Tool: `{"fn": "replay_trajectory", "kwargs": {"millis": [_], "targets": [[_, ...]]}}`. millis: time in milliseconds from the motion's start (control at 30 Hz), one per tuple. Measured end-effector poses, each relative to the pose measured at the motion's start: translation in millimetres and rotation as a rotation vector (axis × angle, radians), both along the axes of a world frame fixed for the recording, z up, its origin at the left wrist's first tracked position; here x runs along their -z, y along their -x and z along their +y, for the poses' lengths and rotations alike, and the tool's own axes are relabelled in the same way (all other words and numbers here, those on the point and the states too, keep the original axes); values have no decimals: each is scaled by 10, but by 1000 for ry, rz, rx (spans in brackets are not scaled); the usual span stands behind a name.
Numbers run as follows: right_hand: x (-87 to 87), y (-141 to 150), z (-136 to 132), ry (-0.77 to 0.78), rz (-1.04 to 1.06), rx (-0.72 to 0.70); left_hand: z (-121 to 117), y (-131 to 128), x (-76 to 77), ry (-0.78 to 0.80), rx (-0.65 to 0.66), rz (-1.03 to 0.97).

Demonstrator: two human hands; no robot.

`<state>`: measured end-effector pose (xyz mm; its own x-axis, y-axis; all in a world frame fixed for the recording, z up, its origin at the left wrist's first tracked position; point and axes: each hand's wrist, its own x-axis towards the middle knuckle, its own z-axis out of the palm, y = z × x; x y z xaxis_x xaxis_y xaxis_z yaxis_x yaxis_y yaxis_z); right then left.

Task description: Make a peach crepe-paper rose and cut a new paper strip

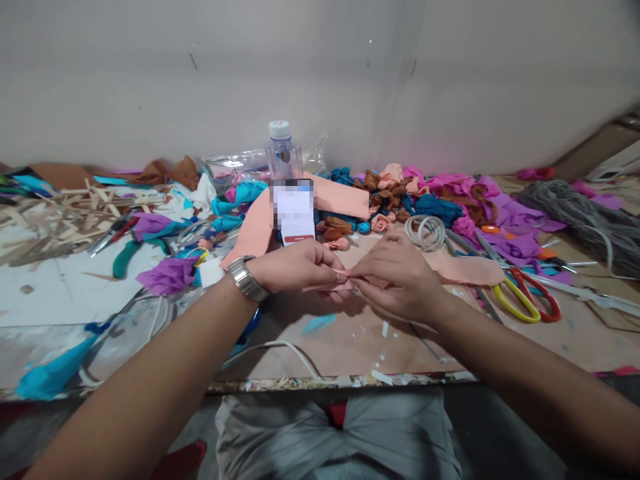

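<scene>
My left hand [300, 265], with a metal watch [246, 279] at the wrist, and my right hand [397, 273] meet at the middle of the worktable. Both pinch a small peach-pink piece of fabric [344, 275] between their fingertips; most of it is hidden by the fingers. Just behind the hands a phone [294, 210] stands propped upright against a clear water bottle [282, 152], with a larger sheet of peach fabric [345, 195] around it.
Yellow-and-red scissors [525, 297] lie right of my right hand, past a coil of white wire [425, 231]. Fabric scraps and rolled fabric flowers [390, 193] pile at the back. Pliers [116, 230], wooden sticks [60, 213] and purple fabric [167, 273] lie left. A white cable [280, 347] crosses the front edge.
</scene>
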<state>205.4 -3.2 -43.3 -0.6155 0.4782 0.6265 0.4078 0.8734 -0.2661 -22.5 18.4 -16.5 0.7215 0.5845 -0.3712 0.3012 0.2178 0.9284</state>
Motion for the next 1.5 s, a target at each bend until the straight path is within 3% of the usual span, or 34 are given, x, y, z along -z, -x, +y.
{"fn": "replay_trajectory", "kwargs": {"millis": [233,433,867,1100,1200,1400,1500], "targets": [[-8,-12,-3,-73,6,-1,-21,-11,-82,25,9,-23],[-33,-15,-15,-89,-35,11,-26,-21,-24,50,-12,-79],[-5,15,3,10,-86,95,-45,-78,-26,-192,-91,62],[7,21,11,69,-107,128,-39,-76,45,-301,-119,96],[13,20,21,130,-78,119,-52,-81,41,-409,-76,133],[5,31,33,271,-4,47,-118,-99,-44,-794,21,396],[-16,39,29,333,18,49,-142,-107,-61,-895,45,429]]}}
